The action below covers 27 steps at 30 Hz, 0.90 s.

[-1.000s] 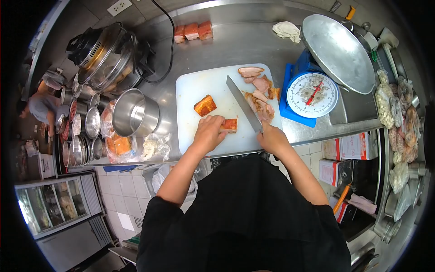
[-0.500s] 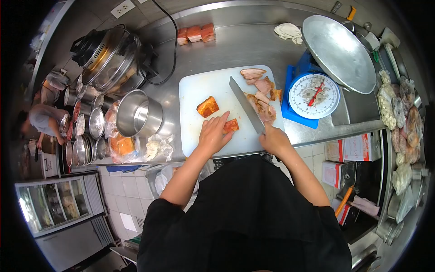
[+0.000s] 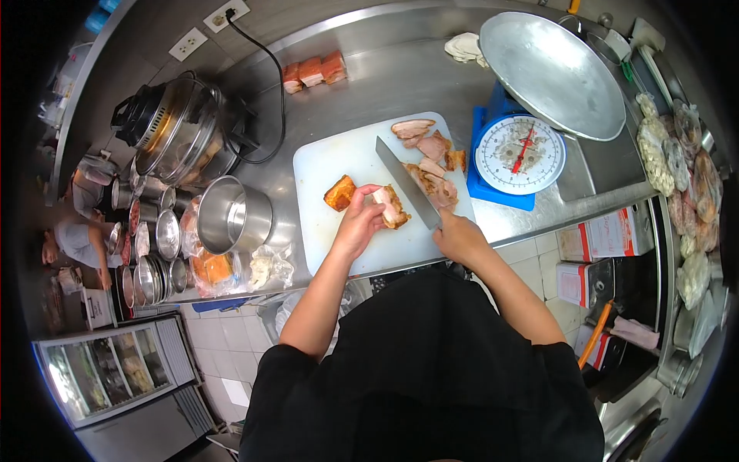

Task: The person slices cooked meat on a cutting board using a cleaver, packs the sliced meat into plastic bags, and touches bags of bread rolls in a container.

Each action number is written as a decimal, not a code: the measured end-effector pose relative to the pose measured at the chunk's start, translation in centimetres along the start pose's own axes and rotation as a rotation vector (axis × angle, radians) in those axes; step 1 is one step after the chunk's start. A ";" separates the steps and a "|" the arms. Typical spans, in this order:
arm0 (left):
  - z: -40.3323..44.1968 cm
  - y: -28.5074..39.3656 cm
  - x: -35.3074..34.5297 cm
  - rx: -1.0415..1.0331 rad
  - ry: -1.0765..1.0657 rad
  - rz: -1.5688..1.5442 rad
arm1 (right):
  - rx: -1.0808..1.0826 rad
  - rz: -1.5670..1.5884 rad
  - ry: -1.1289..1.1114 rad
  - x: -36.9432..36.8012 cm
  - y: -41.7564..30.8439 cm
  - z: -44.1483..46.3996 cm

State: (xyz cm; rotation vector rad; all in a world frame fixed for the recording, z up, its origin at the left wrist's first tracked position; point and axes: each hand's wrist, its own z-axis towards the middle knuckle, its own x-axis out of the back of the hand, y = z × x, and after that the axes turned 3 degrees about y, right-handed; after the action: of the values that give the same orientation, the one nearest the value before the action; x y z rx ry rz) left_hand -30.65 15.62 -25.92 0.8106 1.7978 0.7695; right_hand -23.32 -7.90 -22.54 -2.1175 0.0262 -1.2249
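My left hand (image 3: 360,222) grips a piece of roast pork (image 3: 394,208), its pale cut side showing, over the white cutting board (image 3: 323,237). My right hand (image 3: 459,240) is closed around the handle of a large kitchen knife (image 3: 408,183), whose blade points away from me across the board. Just beyond my left hand, a browned chunk of pork (image 3: 339,193) lies on the board. Sliced pork (image 3: 433,145) is spread along the board's right side, partly behind the blade.
A blue dial scale (image 3: 520,154) with a metal pan (image 3: 553,75) stands right of the board. Left are a steel pot (image 3: 233,215) and a glass-bowled cooker (image 3: 183,127). Several pork blocks (image 3: 312,71) sit at the back. Another person (image 3: 81,240) is at far left.
My left hand has lifted and turned the small pork piece so its cut side shows. My right hand still holds the knife in about the same place. The view has shifted slightly.
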 end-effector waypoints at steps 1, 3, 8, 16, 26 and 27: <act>0.9 -0.8 0.2 -0.052 0.024 0.272 | 0.018 0.004 0.011 -0.1 0.1 0.0; 1.5 -2.0 -0.4 -0.162 0.162 0.940 | 0.031 0.012 0.020 0.0 0.1 0.0; 2.6 -3.2 -0.6 -0.615 0.225 1.405 | -0.008 0.027 -0.034 0.7 -0.2 0.0; 3.9 -3.6 0.3 -0.771 0.080 1.442 | -0.020 0.035 -0.091 2.3 0.4 -2.9; 4.2 -4.1 0.8 -0.828 0.081 1.422 | -0.047 -0.032 -0.242 4.8 -0.5 -6.4; 4.2 -4.3 0.8 -0.844 0.100 1.428 | -0.050 -0.031 -0.250 4.8 -0.5 -6.2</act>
State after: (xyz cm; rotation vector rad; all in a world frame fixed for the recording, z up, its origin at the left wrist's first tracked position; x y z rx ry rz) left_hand -27.79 14.39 -31.09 1.3732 0.5249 2.2581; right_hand -25.61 -12.48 -16.58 -2.3075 -0.0885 -0.9784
